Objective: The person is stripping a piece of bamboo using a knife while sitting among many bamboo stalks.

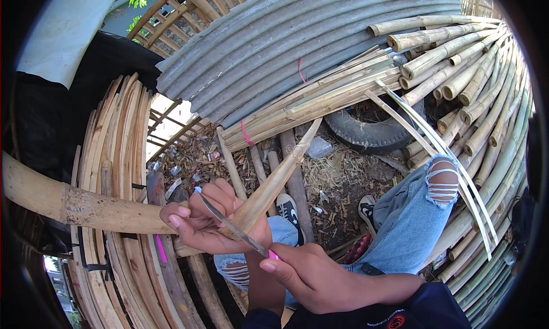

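A split bamboo strip [274,183] lay near the middle, slanting far-right, gripped at its near end by the left hand [209,223]. The right hand [311,274] closed around a pink-handled knife [231,223], blade resting against the strip. Bamboo poles [457,72] were stacked far right.

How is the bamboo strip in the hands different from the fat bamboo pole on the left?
The bamboo strip is thin, flat and split; the fat bamboo pole is round and whole. The strip tapers toward its far tip and slants up to the right, while the pole lies nearly level. The left hand grips the strip with a knife, held by the right hand, against it; no hand holds the pole. Both are tan bamboo.
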A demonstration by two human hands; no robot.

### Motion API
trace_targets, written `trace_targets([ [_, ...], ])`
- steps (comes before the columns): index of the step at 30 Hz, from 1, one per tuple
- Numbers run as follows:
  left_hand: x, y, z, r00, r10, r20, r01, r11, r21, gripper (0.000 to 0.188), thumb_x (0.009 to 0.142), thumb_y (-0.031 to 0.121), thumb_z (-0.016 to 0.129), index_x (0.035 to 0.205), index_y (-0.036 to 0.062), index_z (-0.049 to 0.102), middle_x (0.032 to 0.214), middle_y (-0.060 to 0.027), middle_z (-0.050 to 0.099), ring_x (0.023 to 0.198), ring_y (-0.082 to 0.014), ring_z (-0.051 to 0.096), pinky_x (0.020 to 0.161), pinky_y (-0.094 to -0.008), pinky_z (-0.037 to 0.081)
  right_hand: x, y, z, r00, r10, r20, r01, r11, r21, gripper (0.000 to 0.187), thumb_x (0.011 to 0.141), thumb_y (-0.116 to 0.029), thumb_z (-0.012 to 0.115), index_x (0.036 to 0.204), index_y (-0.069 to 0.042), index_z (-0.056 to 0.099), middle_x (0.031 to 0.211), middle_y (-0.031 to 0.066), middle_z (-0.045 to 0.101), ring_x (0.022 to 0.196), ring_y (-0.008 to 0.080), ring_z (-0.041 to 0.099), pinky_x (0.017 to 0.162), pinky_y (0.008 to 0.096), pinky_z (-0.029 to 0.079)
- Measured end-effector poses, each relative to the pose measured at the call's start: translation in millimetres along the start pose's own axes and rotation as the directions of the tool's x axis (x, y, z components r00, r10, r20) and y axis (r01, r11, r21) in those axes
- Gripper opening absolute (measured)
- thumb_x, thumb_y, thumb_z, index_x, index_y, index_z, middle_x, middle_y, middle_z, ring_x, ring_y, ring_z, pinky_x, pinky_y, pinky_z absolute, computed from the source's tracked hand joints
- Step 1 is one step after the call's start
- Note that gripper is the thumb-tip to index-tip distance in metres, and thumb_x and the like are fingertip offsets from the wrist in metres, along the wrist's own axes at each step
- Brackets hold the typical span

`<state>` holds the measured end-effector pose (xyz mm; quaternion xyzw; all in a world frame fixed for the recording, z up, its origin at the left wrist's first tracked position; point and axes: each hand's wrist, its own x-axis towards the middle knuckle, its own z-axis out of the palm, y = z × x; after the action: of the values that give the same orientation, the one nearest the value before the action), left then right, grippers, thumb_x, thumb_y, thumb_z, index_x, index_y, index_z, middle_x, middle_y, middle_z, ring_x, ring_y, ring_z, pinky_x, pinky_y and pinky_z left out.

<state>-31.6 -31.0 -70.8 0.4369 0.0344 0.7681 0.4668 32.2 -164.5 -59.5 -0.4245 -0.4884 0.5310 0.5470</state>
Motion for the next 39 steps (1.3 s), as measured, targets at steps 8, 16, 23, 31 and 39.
trace_targets([
  [8,-0.2,-0.8,-3.1,1.000,0.001,0.020,-0.001,1.000,0.008,0.029,0.102,0.033,0.026,0.090,0.0117,0.042,0.045,0.0014,0.031,0.037,-0.0082,0.029,0.039,-0.0229,0.021,1.2,-1.4,-0.8,0.997,0.065,0.043,-0.067,0.997,0.037,0.031,0.100,-0.025,0.038,0.088,0.002,0.046,0.056,0.0203,0.044,0.054,0.0408,0.051,0.050,0.0428,0.038],
  [16,-2.2,2.0,3.2,0.998,0.002,-0.062,0.005,0.995,0.103,0.027,0.102,0.033,0.026,0.091,0.0117,0.039,0.046,0.0018,0.030,0.038,-0.0075,0.029,0.039,-0.0222,0.022,2.0,-1.1,0.9,0.995,0.079,0.053,-0.080,0.997,0.006,0.031,0.101,-0.024,0.037,0.088,0.002,0.047,0.056,0.0205,0.046,0.054,0.0411,0.052,0.051,0.0426,0.039],
  [23,-3.0,-1.3,3.3,0.998,0.038,-0.057,-0.030,0.992,0.124,0.028,0.102,0.033,0.025,0.090,0.0114,0.038,0.046,0.0027,0.028,0.037,-0.0073,0.025,0.039,-0.0216,0.020,10.9,17.7,-9.6,0.977,0.140,-0.158,-0.159,0.980,-0.115,0.040,0.101,-0.028,0.038,0.085,0.006,0.051,0.060,0.0255,0.053,0.059,0.0445,0.054,0.054,0.0461,0.042],
  [31,-0.5,0.4,7.4,0.999,0.026,-0.018,-0.025,0.999,0.037,0.028,0.102,0.031,0.023,0.091,0.0107,0.040,0.045,0.0031,0.028,0.037,-0.0058,0.023,0.039,-0.0206,0.019,-1.6,-1.6,-0.7,0.999,0.037,0.012,-0.037,0.999,0.000,0.039,0.102,-0.030,0.035,0.094,0.004,0.052,0.061,0.0259,0.052,0.061,0.0457,0.054,0.055,0.0482,0.040],
  [39,-0.8,-3.1,6.5,0.999,0.041,-0.015,-0.041,0.998,0.039,0.030,0.102,0.030,0.023,0.092,0.0104,0.042,0.044,0.0032,0.030,0.036,-0.0056,0.024,0.038,-0.0199,0.020,-0.3,1.2,-3.6,1.000,-0.007,-0.027,0.008,1.000,0.024,0.035,0.101,-0.024,0.039,0.077,0.001,0.045,0.053,0.0155,0.038,0.045,0.0320,0.045,0.046,0.0383,0.034],
])
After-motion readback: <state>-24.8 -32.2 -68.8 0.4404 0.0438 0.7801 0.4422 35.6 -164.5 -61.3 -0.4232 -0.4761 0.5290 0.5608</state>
